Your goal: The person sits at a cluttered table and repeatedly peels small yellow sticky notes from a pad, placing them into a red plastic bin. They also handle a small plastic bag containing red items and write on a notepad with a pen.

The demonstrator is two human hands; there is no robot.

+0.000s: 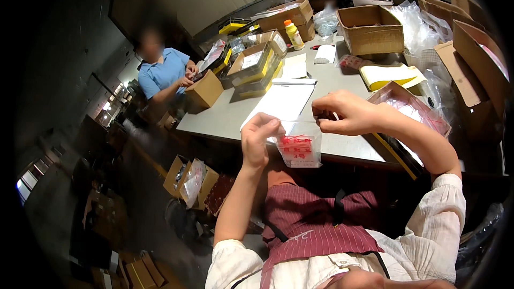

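The person holds a small clear plastic bag (300,149) with red printing in front of the chest, just over the near edge of the grey table (225,115). The left hand (258,138) has its fingers closed on the bag's upper left corner, thumb and fingertips pinched together at the rim. The right hand (342,112) is curled shut at the bag's upper right edge, and something small and pale sits between its fingertips, though the view is too coarse to tell what it is. The bag hangs upright between both hands, its mouth at the top. Just behind it on the table lies a stack of white paper sheets (284,101), and to the right a flat packet of clear bags with red marks (415,109). Farther back stand an open cardboard box (370,32), a yellow pad (385,75), yellow-and-black trays (254,69) and an orange-capped bottle (293,35). At the far left end of the table another person in a blue shirt (160,75) works over a small brown box (204,90).
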